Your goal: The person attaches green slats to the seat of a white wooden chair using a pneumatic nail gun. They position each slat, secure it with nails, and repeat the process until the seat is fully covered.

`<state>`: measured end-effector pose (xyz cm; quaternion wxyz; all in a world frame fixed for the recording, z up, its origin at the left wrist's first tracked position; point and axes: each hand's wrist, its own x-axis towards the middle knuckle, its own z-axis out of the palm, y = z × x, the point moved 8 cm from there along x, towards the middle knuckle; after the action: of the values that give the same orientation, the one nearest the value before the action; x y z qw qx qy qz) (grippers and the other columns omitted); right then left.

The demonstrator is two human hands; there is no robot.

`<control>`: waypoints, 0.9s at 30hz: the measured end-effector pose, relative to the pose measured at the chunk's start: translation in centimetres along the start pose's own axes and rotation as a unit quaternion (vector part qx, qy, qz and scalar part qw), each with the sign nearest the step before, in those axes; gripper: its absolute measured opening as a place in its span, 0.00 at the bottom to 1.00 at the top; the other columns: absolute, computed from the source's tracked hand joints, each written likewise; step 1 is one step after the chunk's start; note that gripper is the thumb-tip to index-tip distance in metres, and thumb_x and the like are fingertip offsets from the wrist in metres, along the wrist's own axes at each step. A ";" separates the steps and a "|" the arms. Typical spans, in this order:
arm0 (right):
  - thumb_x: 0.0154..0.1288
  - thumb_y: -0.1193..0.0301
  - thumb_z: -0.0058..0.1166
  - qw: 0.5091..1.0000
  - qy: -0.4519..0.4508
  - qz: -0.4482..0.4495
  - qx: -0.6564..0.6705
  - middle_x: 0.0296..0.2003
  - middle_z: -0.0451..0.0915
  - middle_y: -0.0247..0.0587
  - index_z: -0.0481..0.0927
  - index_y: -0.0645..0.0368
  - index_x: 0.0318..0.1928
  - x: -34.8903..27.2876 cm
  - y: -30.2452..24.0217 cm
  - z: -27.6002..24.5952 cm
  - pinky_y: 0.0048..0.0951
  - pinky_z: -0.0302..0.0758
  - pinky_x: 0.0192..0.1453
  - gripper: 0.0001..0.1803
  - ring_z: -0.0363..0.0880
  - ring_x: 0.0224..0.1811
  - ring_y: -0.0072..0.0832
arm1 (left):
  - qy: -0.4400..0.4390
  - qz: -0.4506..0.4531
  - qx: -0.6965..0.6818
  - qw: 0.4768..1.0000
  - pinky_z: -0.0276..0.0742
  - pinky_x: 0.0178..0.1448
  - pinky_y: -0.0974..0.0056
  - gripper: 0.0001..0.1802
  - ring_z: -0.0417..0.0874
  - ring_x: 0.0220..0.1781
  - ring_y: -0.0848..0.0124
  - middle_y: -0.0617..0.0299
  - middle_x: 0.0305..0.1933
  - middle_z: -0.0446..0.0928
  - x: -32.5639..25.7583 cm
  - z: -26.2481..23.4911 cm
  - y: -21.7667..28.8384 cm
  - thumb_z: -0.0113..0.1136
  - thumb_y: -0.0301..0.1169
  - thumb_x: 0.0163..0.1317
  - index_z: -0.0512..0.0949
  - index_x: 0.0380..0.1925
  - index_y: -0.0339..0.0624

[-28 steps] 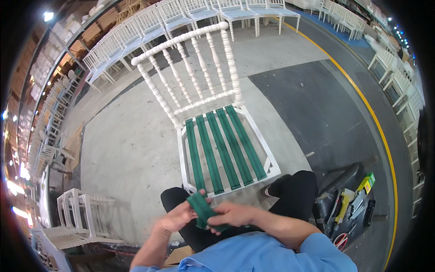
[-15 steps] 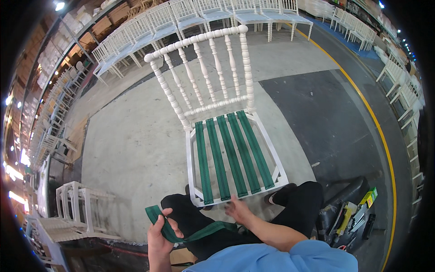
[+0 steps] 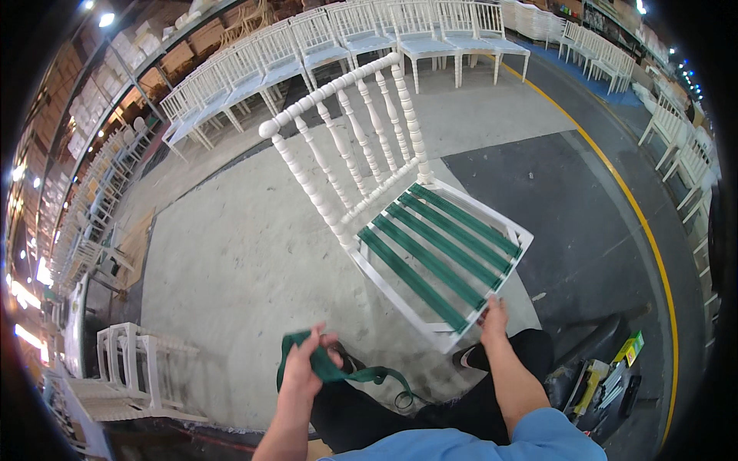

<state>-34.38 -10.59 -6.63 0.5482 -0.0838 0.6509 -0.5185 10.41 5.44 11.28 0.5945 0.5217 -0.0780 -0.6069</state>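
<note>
A white chair [image 3: 411,313] with a turned-spindle back stands turned at an angle in front of me. Several green webbing strips [image 3: 440,243] run from the back of its seat frame to the front rail. My right hand [image 3: 495,316] grips the front rail, fingers closed round it. Off to the left, my left hand [image 3: 311,357] is closed on a loose length of green webbing [image 3: 330,369], looped by the fingers. Its tail trails rightward across my lap and curls at the end. The left fingers are slightly blurred.
A dark padded seat [image 3: 596,338] at my right bears hand tools and a green-yellow box [image 3: 629,348]. At my left lies an overturned white chair [image 3: 127,365]. Rows of white chairs [image 3: 307,46] line the back. A yellow floor line [image 3: 630,188] curves along the right.
The chair has swung round, its front now pointing to the right. My right hand has moved from before the seat onto the front rail. The left hand has shifted right and up with the webbing.
</note>
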 end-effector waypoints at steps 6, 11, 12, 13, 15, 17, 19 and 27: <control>0.82 0.51 0.55 0.973 -0.035 -0.146 -0.174 0.63 0.80 0.43 0.52 0.50 0.87 0.5 -3.1 -2.8 0.42 0.73 0.61 0.44 0.79 0.57 0.35 | -0.015 0.088 0.027 0.996 0.86 0.41 0.48 0.40 0.85 0.34 0.55 0.59 0.84 0.63 18.7 10.0 8.6 0.53 0.25 0.75 0.54 0.85 0.46; 0.80 0.52 0.59 0.954 -0.082 0.021 -0.288 0.61 0.81 0.42 0.73 0.54 0.71 -2.7 2.3 -4.0 0.40 0.79 0.46 0.30 0.79 0.52 0.33 | -0.079 0.123 0.098 0.984 0.85 0.38 0.47 0.28 0.81 0.31 0.57 0.53 0.50 0.76 24.6 16.7 12.2 0.50 0.19 0.65 0.72 0.67 0.43; 0.80 0.51 0.59 0.950 -0.087 -0.006 -0.299 0.60 0.81 0.42 0.74 0.54 0.70 -3.0 1.7 -3.8 0.41 0.79 0.46 0.29 0.79 0.52 0.32 | -0.105 0.108 0.096 0.984 0.86 0.38 0.47 0.26 0.80 0.30 0.58 0.54 0.48 0.75 24.6 17.5 12.1 0.51 0.19 0.65 0.74 0.64 0.42; 0.80 0.50 0.58 0.945 -0.089 -0.025 -0.313 0.59 0.82 0.42 0.74 0.54 0.70 -3.1 1.3 -3.6 0.42 0.79 0.46 0.29 0.79 0.52 0.32 | -0.110 0.098 0.100 0.984 0.87 0.38 0.47 0.24 0.79 0.29 0.60 0.55 0.45 0.75 24.2 17.6 11.9 0.51 0.19 0.65 0.75 0.62 0.42; 0.79 0.48 0.58 0.939 -0.056 -0.024 -0.339 0.57 0.83 0.40 0.76 0.54 0.69 -2.7 0.4 -4.2 0.43 0.80 0.43 0.30 0.80 0.50 0.34 | -0.056 0.092 0.104 0.989 0.86 0.37 0.47 0.19 0.77 0.28 0.62 0.55 0.42 0.75 23.0 16.9 11.5 0.51 0.18 0.64 0.75 0.54 0.41; 0.79 0.48 0.59 0.946 -0.074 -0.029 -0.314 0.58 0.83 0.41 0.76 0.55 0.70 -2.3 -0.5 -4.4 0.42 0.80 0.43 0.31 0.82 0.51 0.35 | -0.026 0.084 0.086 0.992 0.86 0.36 0.48 0.20 0.77 0.28 0.62 0.55 0.41 0.74 20.5 14.9 10.9 0.51 0.18 0.63 0.75 0.55 0.41; 0.78 0.47 0.60 0.950 -0.036 -0.009 -0.310 0.61 0.83 0.45 0.76 0.57 0.71 -1.5 -1.2 -5.5 0.41 0.82 0.48 0.33 0.83 0.57 0.37 | 0.018 0.102 0.081 0.991 0.86 0.37 0.47 0.20 0.77 0.29 0.62 0.55 0.38 0.73 17.0 12.5 9.5 0.50 0.18 0.62 0.75 0.55 0.40; 0.77 0.48 0.59 0.928 -0.030 -0.185 -0.324 0.59 0.86 0.60 0.80 0.66 0.67 2.7 -7.3 -3.1 0.46 0.77 0.67 0.34 0.84 0.63 0.51 | 0.118 0.156 -0.001 0.981 0.86 0.40 0.47 0.30 0.84 0.35 0.52 0.47 0.48 0.73 -1.5 5.0 -0.6 0.49 0.13 0.54 0.65 0.60 0.39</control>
<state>-41.29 -13.86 -3.16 0.4050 -0.3906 0.7398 -0.3690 5.99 4.15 13.91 0.6874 0.5703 -0.0866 -0.4412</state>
